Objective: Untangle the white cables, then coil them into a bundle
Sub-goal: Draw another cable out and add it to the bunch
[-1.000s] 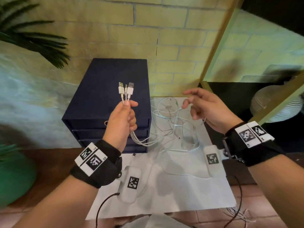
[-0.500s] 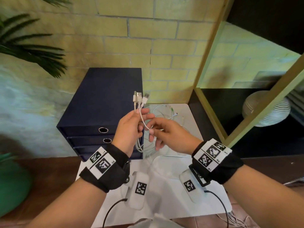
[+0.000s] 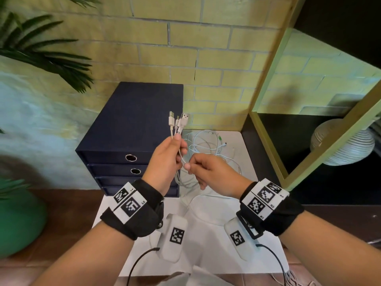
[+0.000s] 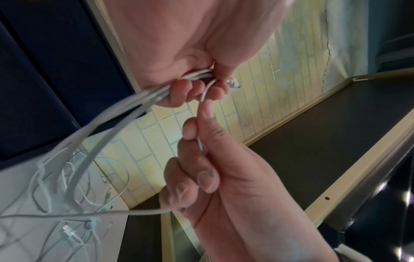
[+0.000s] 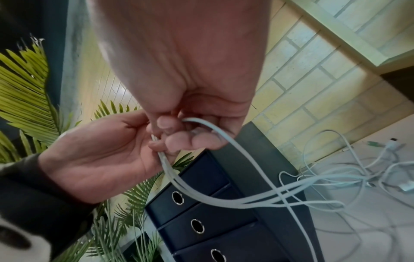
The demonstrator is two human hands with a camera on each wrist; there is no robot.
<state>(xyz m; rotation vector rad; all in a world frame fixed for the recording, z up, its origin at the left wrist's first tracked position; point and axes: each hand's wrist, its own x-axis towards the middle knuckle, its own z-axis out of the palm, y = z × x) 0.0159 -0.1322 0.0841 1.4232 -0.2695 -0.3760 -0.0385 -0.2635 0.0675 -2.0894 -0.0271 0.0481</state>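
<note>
White cables [image 3: 179, 129] bunched in curled left hand [image 3: 165, 159]; right hand [image 3: 208, 170] fingertips pinching one strand just beside.

The cables [image 4: 74, 170] near the left wrist camera were smeared with blur, and how many strands the left hand [image 3: 165, 162] gripped could not be counted. The run of the thin strand inside the right hand [image 3: 208, 172] was hidden by its curled fingers. The far plugs [image 3: 224, 143] on the table [image 3: 216, 254] were too small to identify, and the plant [image 3: 41, 50] was cut off by the frame edge.
</note>
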